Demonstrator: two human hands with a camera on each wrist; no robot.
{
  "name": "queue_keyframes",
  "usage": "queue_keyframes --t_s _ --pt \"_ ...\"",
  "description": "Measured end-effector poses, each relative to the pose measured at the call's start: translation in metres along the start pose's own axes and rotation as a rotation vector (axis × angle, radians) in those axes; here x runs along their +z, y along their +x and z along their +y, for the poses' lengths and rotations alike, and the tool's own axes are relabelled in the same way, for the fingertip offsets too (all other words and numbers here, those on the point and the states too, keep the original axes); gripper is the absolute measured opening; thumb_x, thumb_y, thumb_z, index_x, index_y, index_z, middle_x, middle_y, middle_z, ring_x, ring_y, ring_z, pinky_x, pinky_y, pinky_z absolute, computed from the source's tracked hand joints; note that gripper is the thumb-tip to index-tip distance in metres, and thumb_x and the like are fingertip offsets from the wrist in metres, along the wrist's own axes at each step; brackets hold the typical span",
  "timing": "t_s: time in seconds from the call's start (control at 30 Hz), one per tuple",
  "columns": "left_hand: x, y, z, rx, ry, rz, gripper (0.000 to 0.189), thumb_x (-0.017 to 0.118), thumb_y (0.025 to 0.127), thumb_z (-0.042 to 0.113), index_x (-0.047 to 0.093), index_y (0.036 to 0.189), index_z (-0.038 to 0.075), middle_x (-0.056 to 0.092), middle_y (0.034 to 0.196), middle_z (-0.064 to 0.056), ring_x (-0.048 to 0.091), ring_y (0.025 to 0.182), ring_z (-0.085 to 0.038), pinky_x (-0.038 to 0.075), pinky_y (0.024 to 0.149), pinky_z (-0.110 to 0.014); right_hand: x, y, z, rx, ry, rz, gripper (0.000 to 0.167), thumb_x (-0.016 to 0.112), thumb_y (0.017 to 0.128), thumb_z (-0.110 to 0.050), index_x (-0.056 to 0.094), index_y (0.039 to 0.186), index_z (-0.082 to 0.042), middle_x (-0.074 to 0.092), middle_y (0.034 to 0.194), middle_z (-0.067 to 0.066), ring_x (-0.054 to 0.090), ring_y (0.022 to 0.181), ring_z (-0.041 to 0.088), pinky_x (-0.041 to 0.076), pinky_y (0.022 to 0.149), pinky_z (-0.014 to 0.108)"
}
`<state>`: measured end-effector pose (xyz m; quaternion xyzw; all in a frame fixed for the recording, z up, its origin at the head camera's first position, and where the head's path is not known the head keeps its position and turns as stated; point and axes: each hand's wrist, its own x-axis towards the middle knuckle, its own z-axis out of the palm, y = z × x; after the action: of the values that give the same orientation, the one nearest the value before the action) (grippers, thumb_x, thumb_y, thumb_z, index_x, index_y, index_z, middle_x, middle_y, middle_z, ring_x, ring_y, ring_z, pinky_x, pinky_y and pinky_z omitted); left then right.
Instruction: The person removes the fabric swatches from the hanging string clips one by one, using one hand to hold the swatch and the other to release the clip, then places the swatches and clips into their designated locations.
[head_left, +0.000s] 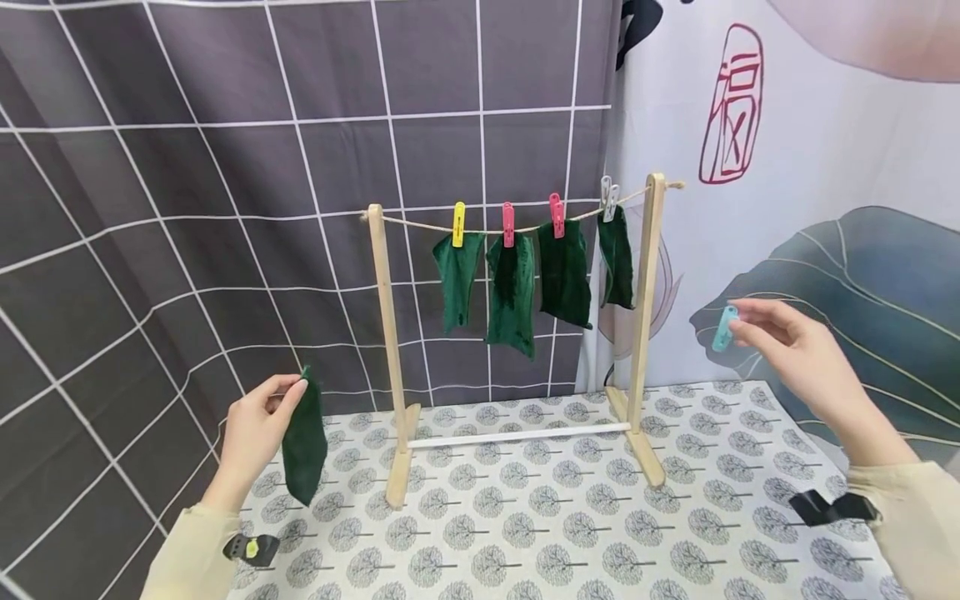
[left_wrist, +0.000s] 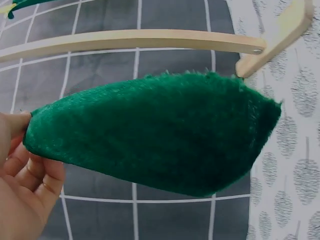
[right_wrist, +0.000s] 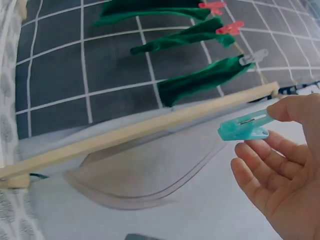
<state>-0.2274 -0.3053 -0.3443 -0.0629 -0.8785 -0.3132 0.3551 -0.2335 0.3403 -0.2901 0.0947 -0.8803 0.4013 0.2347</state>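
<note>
Green cloth [head_left: 305,442] hangs pinched in left grip [head_left: 252,423].

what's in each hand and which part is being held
The left hand pinches a dark green cloth by its upper end; the right hand pinches a light blue clothespin by its handle end.

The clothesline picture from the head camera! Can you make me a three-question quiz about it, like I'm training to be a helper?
1. How many green cloths hang on the rope?

2. True or false: the right hand is holding a cloth.

3. In the head view, what colour is the leftmost clothespin on the rope?
a) white
b) yellow
c) pink

Key:
1. Four.
2. False: it pinches a turquoise clothespin, while the left hand holds a loose cloth.
3. b) yellow.
</note>
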Motion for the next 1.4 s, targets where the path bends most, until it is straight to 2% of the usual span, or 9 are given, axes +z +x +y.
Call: queue_keyframes --t_s 0.17,0.37,0.57,0.73,0.97,1.1,1.2,1.3,1.4 --pt "0.006 -0.013 -0.007 -0.040 0.006 -0.019 0.023 0.066 0.100 0.023 0.073 0.110 0.004 0.071 0.080 -0.009 0.051 0.059 -0.006 0.038 0.053 -0.021 0.006 -0.015 0.023 0.018 -0.016 -0.018 0.048 0.060 0.103 -0.031 0.051 0.144 -0.008 0.057 0.106 -0.027 0.055 0.091 -0.017 0.040 0.073 0.006" --pt "0.019 -0.024 -0.014 -0.072 -0.016 -0.045 0.022 0.066 0.100 0.022 0.073 0.111 0.004 0.074 0.089 -0.012 0.059 0.065 -0.002 0.042 0.054 -0.020 0.014 -0.033 0.044 0.051 -0.039 -0.041 0.050 0.061 0.102 -0.032 0.052 0.142 -0.004 0.056 0.104 -0.031 0.057 0.087 -0.016 0.042 0.071 0.009" --pt "0.031 -0.029 -0.017 -0.109 -0.029 -0.099 0.026 0.064 0.101 0.027 0.072 0.113 0.005 0.075 0.096 -0.014 0.071 0.077 -0.019 0.048 0.057 -0.025 0.023 -0.046 0.062 0.078 -0.062 -0.073 0.052 0.061 0.102 -0.033 0.051 0.143 -0.002 0.058 0.104 -0.028 0.058 0.085 -0.014 0.045 0.067 0.013" --pt "0.041 -0.029 -0.018 -0.136 -0.069 -0.157 0.028 0.061 0.103 0.027 0.070 0.115 0.003 0.072 0.104 -0.019 0.068 0.071 -0.016 0.046 0.052 -0.026 0.031 -0.055 0.074 0.092 -0.066 -0.089 0.053 0.061 0.102 -0.032 0.050 0.143 -0.001 0.057 0.105 -0.028 0.058 0.085 -0.014 0.047 0.067 0.014" --pt "0.053 -0.032 -0.016 -0.167 -0.090 -0.214 0.032 0.060 0.103 0.028 0.068 0.119 0.000 0.069 0.106 -0.019 0.072 0.089 -0.037 0.052 0.064 -0.028 0.041 -0.070 0.091 0.140 -0.050 -0.108 0.055 0.061 0.102 -0.034 0.050 0.142 0.001 0.056 0.106 -0.028 0.058 0.086 -0.014 0.047 0.067 0.014" --pt "0.062 -0.032 -0.021 -0.190 -0.088 -0.205 0.030 0.061 0.103 0.026 0.069 0.116 0.001 0.070 0.103 -0.018 0.073 0.087 -0.037 0.052 0.063 -0.028 0.047 -0.075 0.097 0.163 -0.028 -0.138 0.056 0.059 0.103 -0.034 0.047 0.143 0.004 0.064 0.111 -0.009 0.058 0.087 -0.014 0.048 0.068 0.015" --pt "0.067 -0.032 -0.024 -0.223 -0.094 -0.212 0.029 0.061 0.103 0.026 0.069 0.116 0.001 0.070 0.104 -0.019 0.072 0.088 -0.036 0.053 0.065 -0.030 0.054 -0.076 0.100 0.173 -0.019 -0.148 0.056 0.058 0.104 -0.033 0.046 0.143 0.006 0.065 0.116 0.014 0.057 0.087 -0.014 0.049 0.068 0.016" --pt "0.072 -0.032 -0.028 -0.240 -0.097 -0.233 0.030 0.060 0.103 0.026 0.068 0.117 0.000 0.070 0.107 -0.021 0.071 0.091 -0.038 0.056 0.071 -0.036 0.060 -0.076 0.103 0.173 -0.024 -0.145 0.056 0.058 0.104 -0.033 0.046 0.142 0.007 0.062 0.120 0.025 0.057 0.086 -0.014 0.050 0.069 0.017" --pt "0.078 -0.030 -0.031 -0.253 -0.093 -0.244 0.031 0.060 0.103 0.026 0.068 0.117 -0.001 0.069 0.110 -0.023 0.070 0.094 -0.040 0.057 0.077 -0.044 0.065 -0.077 0.105 0.168 -0.025 -0.147 0.056 0.058 0.104 -0.033 0.047 0.141 0.007 0.061 0.122 0.029 0.058 0.085 -0.013 0.051 0.069 0.018"
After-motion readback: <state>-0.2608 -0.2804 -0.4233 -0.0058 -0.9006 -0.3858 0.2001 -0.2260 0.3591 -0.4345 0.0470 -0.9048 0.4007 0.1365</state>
